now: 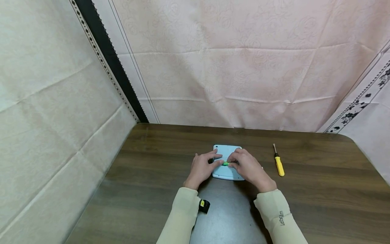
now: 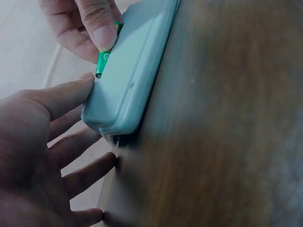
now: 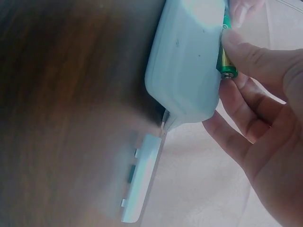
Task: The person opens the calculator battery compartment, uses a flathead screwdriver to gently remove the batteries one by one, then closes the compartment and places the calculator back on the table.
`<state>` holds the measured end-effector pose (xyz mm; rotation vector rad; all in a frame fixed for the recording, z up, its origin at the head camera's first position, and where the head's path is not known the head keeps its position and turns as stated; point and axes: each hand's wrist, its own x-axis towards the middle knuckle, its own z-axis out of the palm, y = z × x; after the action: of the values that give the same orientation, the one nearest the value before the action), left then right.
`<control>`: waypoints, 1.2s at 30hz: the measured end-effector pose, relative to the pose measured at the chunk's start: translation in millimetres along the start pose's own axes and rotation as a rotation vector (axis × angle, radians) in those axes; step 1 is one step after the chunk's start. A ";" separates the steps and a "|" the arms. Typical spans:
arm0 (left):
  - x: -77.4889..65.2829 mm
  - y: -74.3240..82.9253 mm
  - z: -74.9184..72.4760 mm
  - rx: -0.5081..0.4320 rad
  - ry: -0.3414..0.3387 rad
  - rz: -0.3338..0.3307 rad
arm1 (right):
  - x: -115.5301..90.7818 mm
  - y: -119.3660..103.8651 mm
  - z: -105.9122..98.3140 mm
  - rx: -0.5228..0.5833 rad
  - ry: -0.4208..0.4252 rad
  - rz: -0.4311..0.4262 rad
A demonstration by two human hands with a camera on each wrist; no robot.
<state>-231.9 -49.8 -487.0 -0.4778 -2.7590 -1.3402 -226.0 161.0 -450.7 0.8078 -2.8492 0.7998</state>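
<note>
A light blue, flat device with rounded corners (image 1: 226, 175) lies on the table. My right hand (image 1: 248, 166) pinches a green battery (image 3: 227, 67) between thumb and fingers, low over the device's upper face. One end of the battery (image 2: 102, 62) points toward my left hand (image 1: 200, 170). That hand is at the device's left side, its thumb tip right at the upper edge near the battery. In the left wrist view its other fingers are spread and extended, two fingertips at the table surface. The battery's seat in the device is hidden by my fingers.
A screwdriver (image 1: 279, 164) with a yellow and black handle lies on the wooden table (image 1: 317, 169) to the right. A light blue cover with small tabs (image 3: 143, 179) lies beside the device. Pale cloth (image 1: 243, 74) hangs behind the table.
</note>
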 end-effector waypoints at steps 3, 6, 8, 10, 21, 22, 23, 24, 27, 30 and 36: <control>0.3 0.3 0.0 0.001 -0.001 -0.009 | -0.3 -0.7 -0.6 -0.002 -0.002 0.004; 0.6 0.8 -0.2 -0.002 0.000 -0.016 | -0.6 -1.7 -1.9 0.003 -0.001 0.006; 0.9 1.1 -0.3 -0.004 0.003 -0.017 | -1.0 -2.6 -3.2 0.009 0.005 0.008; 0.9 1.3 -0.4 -0.006 0.004 -0.017 | -1.4 -2.7 -4.3 0.015 0.015 0.012; 0.8 1.2 -0.6 -0.011 -0.002 -0.037 | -6.1 7.1 -13.1 0.033 0.097 0.065; 0.7 1.6 -0.6 -0.011 -0.004 -0.038 | -6.8 8.6 -14.2 0.032 0.107 0.067; 0.7 1.9 -0.7 -0.010 -0.005 -0.041 | -7.6 10.3 -15.2 0.032 0.115 0.068; 0.8 2.2 -0.7 -0.008 -0.006 -0.043 | -8.4 11.9 -16.3 0.031 0.125 0.071; 1.0 2.5 -0.5 0.001 -0.006 -0.041 | -11.0 16.8 -19.3 0.028 0.147 0.088; 0.9 2.2 -0.2 0.009 -0.006 -0.038 | -13.1 21.8 -21.8 0.028 0.169 0.103; -0.3 2.0 -0.3 0.004 -0.004 -0.035 | -15.0 30.0 -24.7 0.035 0.191 0.135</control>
<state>-231.1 -49.0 -485.2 -0.4349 -2.7855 -1.3426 -230.1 202.3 -446.4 0.5153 -2.7486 0.8929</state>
